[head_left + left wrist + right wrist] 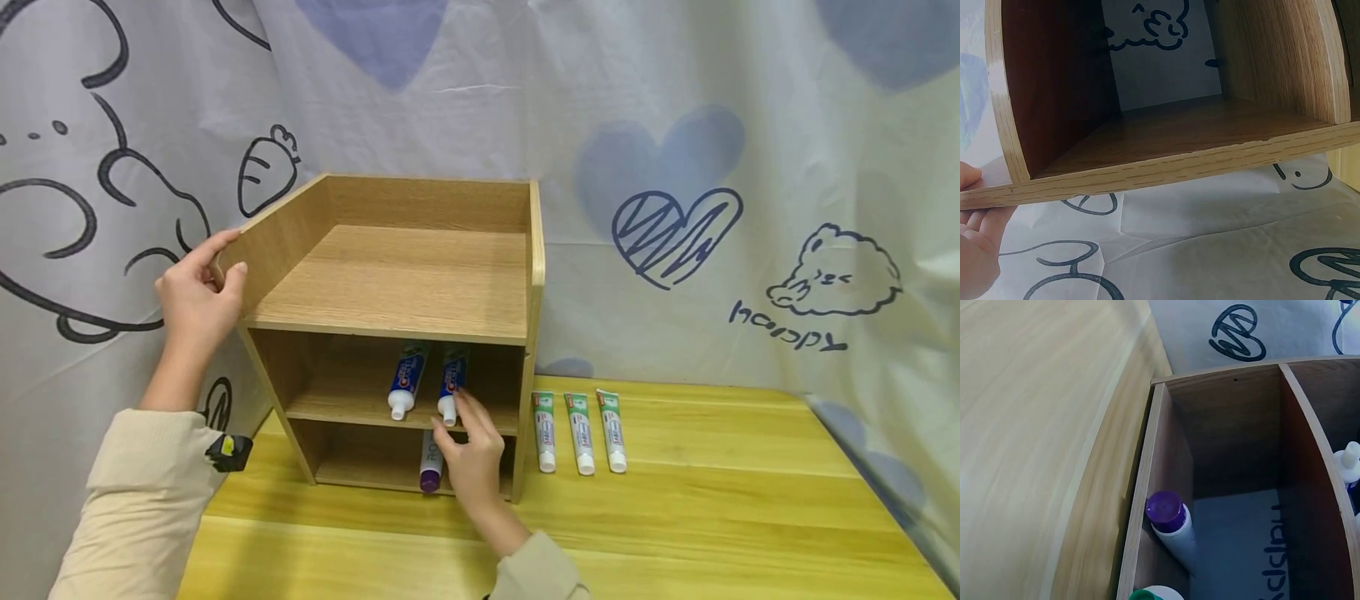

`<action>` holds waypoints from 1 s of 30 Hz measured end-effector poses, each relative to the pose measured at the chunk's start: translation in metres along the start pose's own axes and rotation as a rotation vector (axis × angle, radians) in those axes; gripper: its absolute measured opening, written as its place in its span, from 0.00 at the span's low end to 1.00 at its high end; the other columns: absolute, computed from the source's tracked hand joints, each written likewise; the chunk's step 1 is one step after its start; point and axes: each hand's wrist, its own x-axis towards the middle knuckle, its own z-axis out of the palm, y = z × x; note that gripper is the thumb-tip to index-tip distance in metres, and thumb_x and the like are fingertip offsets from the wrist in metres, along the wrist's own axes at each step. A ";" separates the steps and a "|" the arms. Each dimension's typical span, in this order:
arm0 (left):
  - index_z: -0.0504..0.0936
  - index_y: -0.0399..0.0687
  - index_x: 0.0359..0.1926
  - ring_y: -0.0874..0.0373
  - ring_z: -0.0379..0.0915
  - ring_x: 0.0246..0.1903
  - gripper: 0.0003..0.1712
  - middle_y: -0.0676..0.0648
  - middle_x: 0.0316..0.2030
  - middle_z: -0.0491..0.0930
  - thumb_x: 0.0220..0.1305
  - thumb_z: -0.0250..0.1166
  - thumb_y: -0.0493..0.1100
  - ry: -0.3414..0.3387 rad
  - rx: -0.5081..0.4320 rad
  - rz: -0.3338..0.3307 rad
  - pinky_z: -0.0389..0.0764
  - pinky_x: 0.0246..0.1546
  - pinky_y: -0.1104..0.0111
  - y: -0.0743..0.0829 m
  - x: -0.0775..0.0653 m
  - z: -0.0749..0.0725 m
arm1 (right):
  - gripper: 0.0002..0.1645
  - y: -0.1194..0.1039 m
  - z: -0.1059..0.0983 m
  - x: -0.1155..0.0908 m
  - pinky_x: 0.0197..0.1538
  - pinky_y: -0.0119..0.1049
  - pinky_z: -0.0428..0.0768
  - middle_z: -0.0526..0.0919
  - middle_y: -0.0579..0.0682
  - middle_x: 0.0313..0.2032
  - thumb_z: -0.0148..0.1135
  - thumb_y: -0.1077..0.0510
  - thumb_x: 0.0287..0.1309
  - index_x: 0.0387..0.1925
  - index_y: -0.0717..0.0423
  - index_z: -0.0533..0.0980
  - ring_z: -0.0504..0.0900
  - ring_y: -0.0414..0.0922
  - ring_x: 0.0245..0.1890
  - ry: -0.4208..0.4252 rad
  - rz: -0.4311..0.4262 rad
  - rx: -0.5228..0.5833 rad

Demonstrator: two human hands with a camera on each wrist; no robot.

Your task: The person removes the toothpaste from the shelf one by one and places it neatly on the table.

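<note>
A wooden shelf unit [390, 327] stands on the table. My left hand [198, 287] grips the front edge of its raised left side panel; in the left wrist view that hand [979, 250] shows at the panel's edge. On the middle shelf lie two blue toothpaste tubes, a left one [407, 375] and a right one [452, 375], white caps facing out. My right hand [476, 458] pinches the right tube near its cap, thumb on one side and fingers on the other. Below, a purple-capped tube [431, 467] lies in the bottom compartment, also seen in the right wrist view as a purple-capped tube [1169, 515].
Three green-and-white toothpaste tubes [581, 433] lie in a row on the yellow wooden table [712, 500], right of the shelf unit. A green cap [1146, 595] shows low in the right wrist view. A patterned curtain [660, 100] hangs behind and to the left.
</note>
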 end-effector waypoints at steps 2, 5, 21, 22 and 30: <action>0.82 0.47 0.50 0.78 0.49 0.09 0.21 0.71 0.09 0.56 0.54 0.60 0.31 0.003 0.001 0.004 0.52 0.12 0.82 0.000 0.000 0.000 | 0.25 -0.001 0.001 0.000 0.45 0.34 0.79 0.81 0.65 0.43 0.73 0.67 0.36 0.42 0.72 0.78 0.82 0.56 0.43 -0.013 0.001 -0.014; 0.82 0.46 0.50 0.79 0.49 0.09 0.21 0.71 0.09 0.56 0.54 0.60 0.30 0.007 -0.001 0.013 0.52 0.12 0.82 0.000 0.000 0.000 | 0.25 0.000 0.002 0.000 0.46 0.34 0.79 0.81 0.64 0.44 0.73 0.66 0.37 0.42 0.71 0.78 0.82 0.55 0.44 -0.030 0.000 -0.037; 0.82 0.45 0.49 0.79 0.49 0.08 0.21 0.71 0.09 0.56 0.53 0.60 0.30 0.007 -0.002 0.023 0.52 0.11 0.82 -0.001 0.000 0.001 | 0.19 0.007 -0.006 0.000 0.42 0.33 0.80 0.83 0.63 0.41 0.70 0.70 0.38 0.39 0.70 0.80 0.84 0.55 0.41 -0.008 0.008 -0.049; 0.82 0.45 0.49 0.79 0.49 0.08 0.21 0.71 0.09 0.56 0.53 0.60 0.30 0.007 0.000 0.022 0.52 0.11 0.82 -0.001 0.000 0.001 | 0.19 0.008 -0.006 0.000 0.42 0.33 0.80 0.83 0.63 0.41 0.70 0.71 0.38 0.39 0.70 0.80 0.84 0.55 0.40 -0.005 0.010 -0.045; 0.82 0.45 0.49 0.80 0.49 0.08 0.21 0.72 0.08 0.56 0.53 0.59 0.30 0.002 0.003 0.013 0.52 0.11 0.82 0.000 0.000 0.000 | 0.19 0.006 -0.014 -0.001 0.41 0.33 0.80 0.83 0.62 0.42 0.69 0.70 0.39 0.40 0.69 0.80 0.84 0.55 0.40 -0.016 0.049 -0.066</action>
